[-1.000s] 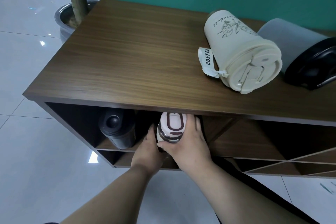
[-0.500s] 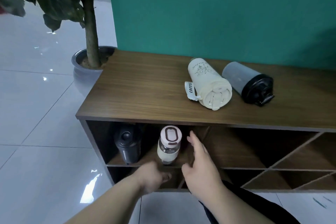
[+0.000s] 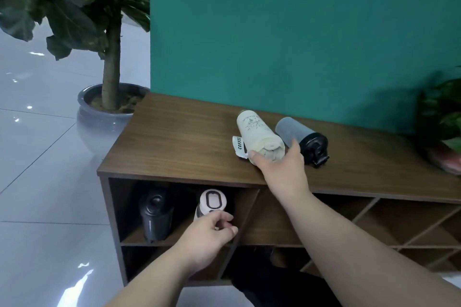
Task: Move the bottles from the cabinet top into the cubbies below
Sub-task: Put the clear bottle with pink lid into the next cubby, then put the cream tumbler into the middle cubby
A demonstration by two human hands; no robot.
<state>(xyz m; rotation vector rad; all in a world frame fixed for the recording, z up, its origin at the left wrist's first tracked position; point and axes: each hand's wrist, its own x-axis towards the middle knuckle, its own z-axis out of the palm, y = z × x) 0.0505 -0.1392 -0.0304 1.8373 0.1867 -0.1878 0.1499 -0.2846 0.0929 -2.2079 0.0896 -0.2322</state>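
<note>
Two bare forearms are seen, with no sleeves, watch or rings shown on either. The left hand (image 3: 207,237) and right hand (image 3: 282,167) are uncovered, nails cut short. Dark, possibly black, clothing (image 3: 274,286) is glimpsed low between the arms; its kind cannot be told.

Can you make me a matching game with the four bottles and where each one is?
Things:
1. cream bottle
2. grey bottle
3. pink bottle
4. black bottle

Places:
A. far left in the cubby
B. on top, under the right hand
C. in the cubby, by the left hand
D. on top, nearest the right end

Pairs: 1-B, 2-D, 3-C, 4-A
</note>
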